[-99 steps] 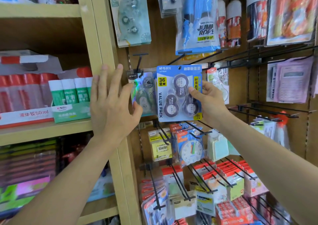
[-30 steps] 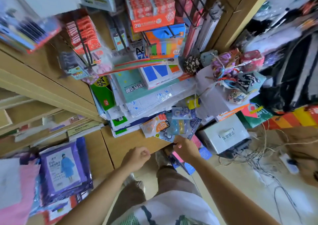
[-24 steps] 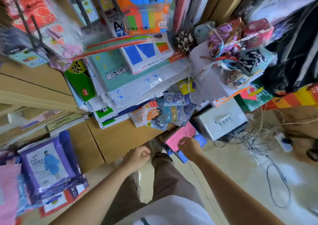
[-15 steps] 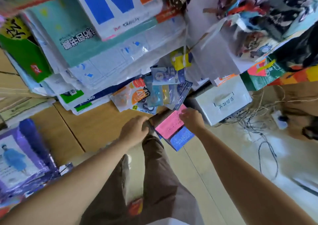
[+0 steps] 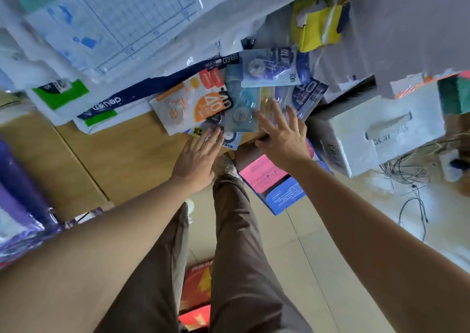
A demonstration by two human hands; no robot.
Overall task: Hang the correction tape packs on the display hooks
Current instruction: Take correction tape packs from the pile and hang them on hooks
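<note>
Paper stack [image 5: 122,22]: fills the upper left of the frame, sheets in clear wrap.
Wooden ledge [image 5: 122,159]: centre left, below the paper.
White box [image 5: 376,134]: right of centre, just beside the packs.
Correction tape packs [image 5: 241,103]: a loose overlapping pile at frame centre, lying at the ledge's edge, with an orange pack [image 5: 193,103] on its left side.
Right hand [image 5: 284,136]: released, fingers straight and fanned over the pile's right side, grasping nothing; contact unclear.
Left hand [image 5: 197,159]: released, fingers straight, tips resting on the lowest blue pack [image 5: 231,139].

Pale tiled floor [image 5: 330,269], wooden counter [image 5: 122,159]; white box [image 5: 376,129], tangled cables [image 5: 412,180]; daylight
</note>
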